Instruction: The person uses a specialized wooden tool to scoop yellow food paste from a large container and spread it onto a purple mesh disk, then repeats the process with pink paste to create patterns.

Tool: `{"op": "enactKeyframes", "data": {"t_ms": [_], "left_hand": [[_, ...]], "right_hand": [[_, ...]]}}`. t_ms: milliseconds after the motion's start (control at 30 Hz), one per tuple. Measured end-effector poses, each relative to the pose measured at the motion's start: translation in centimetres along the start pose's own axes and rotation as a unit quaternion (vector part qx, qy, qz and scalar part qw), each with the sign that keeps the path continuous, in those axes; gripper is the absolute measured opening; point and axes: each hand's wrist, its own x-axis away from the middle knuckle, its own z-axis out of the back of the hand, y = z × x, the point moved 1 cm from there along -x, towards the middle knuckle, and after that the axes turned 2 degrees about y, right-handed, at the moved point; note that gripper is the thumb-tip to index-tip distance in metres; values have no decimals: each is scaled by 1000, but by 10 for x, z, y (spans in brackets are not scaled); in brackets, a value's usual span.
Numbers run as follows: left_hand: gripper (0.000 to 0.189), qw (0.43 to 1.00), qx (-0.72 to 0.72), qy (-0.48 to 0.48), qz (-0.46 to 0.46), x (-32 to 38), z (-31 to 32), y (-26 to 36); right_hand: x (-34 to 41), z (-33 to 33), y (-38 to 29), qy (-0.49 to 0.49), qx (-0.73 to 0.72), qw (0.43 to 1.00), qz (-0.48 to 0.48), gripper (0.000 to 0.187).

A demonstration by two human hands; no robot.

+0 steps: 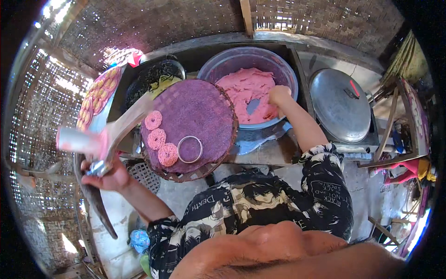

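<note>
In the head view my left hand (116, 174) grips a hand press by its curved wooden lever (130, 120). The white cylinder (78, 140) of the press is blurred and has pink dough on it. Over to the right, my right hand (279, 96) reaches into a plastic tub (205, 66) and touches the pink dough (244, 82); its fingers are partly hidden. Between my hands lies a round woven tray covered in purple cloth (198, 108). Several pink lattice dough rounds (156, 138) sit along its left side, beside a metal ring (201, 149).
A dark pan (139, 82) stands behind the tray. At the right is a large lidded metal pot (339, 104). More shaped pieces (97, 99) lie at the far left. A plastic basket (144, 176) stands below the tray, and a person's legs (400, 169) show at far right.
</note>
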Motion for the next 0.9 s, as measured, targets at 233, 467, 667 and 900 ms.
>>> {"op": "enactKeyframes", "data": {"t_ms": [233, 467, 667, 900], "left_hand": [[32, 989, -56, 100, -90, 34, 22, 81], [34, 946, -142, 202, -212, 42, 24, 122], [27, 925, -173, 233, -246, 43, 12, 155], [19, 939, -197, 205, -191, 52, -8, 154]], "right_hand": [[-7, -12, 9, -69, -19, 997, 16, 28], [3, 3, 20, 50, -86, 964, 248, 14], [-27, -13, 5, -54, 10, 956, 286, 16], [-43, -59, -32, -91, -63, 955, 273, 22]]}}
